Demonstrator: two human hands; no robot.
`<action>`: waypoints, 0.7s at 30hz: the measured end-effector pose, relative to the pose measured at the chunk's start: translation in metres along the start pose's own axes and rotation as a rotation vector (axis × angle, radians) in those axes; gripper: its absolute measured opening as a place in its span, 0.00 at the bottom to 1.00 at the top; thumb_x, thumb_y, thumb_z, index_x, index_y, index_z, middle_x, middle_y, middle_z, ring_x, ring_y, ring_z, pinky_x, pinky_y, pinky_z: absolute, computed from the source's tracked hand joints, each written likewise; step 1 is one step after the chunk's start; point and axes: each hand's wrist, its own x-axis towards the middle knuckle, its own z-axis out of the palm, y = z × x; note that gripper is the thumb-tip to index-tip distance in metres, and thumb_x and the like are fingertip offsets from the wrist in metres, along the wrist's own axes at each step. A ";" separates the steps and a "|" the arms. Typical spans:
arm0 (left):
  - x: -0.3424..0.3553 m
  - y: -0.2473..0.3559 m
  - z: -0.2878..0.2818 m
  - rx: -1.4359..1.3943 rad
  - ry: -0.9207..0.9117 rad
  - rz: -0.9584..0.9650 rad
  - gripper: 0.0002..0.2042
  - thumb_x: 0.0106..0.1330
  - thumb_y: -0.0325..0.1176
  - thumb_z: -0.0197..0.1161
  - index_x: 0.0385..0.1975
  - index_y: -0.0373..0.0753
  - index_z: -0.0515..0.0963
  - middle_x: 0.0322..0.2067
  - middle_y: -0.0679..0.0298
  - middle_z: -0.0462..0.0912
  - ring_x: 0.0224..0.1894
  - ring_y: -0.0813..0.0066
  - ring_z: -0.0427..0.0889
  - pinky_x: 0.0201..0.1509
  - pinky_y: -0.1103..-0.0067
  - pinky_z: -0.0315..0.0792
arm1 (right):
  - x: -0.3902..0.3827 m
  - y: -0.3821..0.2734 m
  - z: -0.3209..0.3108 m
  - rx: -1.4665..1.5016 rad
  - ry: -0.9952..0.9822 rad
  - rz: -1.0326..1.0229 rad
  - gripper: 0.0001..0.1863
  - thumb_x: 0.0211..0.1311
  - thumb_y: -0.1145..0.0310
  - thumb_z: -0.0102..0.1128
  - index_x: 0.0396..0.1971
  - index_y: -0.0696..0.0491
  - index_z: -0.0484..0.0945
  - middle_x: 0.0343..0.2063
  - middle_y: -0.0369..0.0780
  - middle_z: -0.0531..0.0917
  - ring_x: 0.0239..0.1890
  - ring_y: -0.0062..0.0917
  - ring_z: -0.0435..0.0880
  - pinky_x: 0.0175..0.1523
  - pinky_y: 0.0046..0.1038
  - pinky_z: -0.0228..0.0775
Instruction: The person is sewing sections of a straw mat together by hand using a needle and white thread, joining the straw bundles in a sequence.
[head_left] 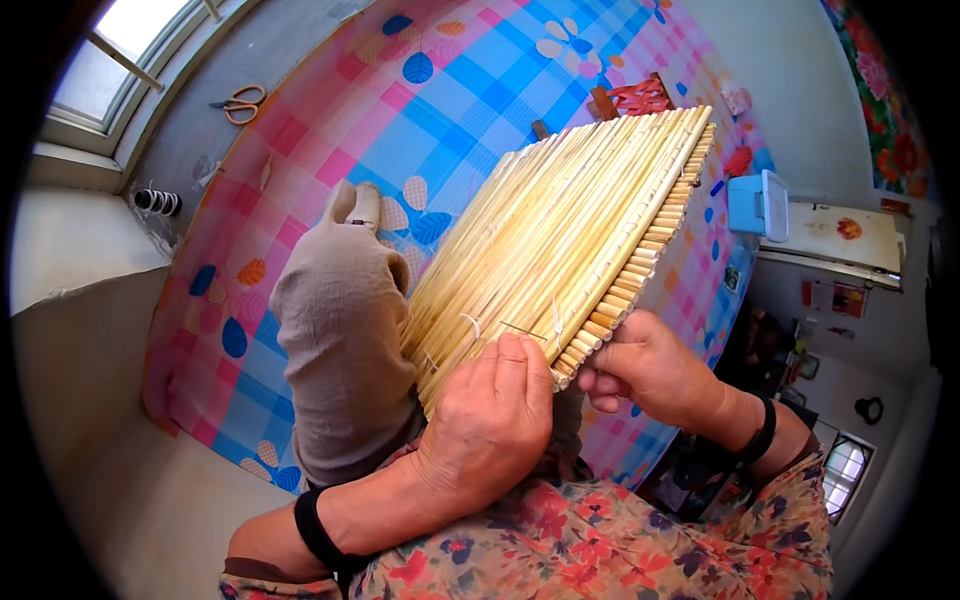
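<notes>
A pale straw mat (pixel 555 230) lies slanted over my lap, with a row of thick bundled stalk ends along its right edge and white thread ties near the lower end. My left hand (pixel 485 415) is closed in a pinch on a thin needle (pixel 523 329) on the mat's top near the lower edge. My right hand (pixel 650 365) curls round the mat's lower right corner, its fingers partly hidden underneath. My bent leg (pixel 340 340) in grey-beige cloth rests left of the mat.
A checked, flowered sheet (pixel 470 75) covers the surface beneath me. Scissors (pixel 243 108) and a spool (pixel 158 200) lie on the grey sill at left. Red woven wooden furniture (pixel 635 97) is beyond the mat; a blue plastic box (pixel 750 205) stands at right.
</notes>
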 end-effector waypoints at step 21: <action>0.033 -0.016 -0.064 0.161 -0.273 0.336 0.06 0.63 0.29 0.58 0.35 0.37 0.70 0.29 0.60 0.77 0.34 0.61 0.80 0.37 0.67 0.70 | -0.062 0.036 -0.031 -0.810 0.601 -1.053 0.06 0.62 0.72 0.60 0.36 0.58 0.81 0.31 0.42 0.81 0.32 0.27 0.80 0.38 0.27 0.70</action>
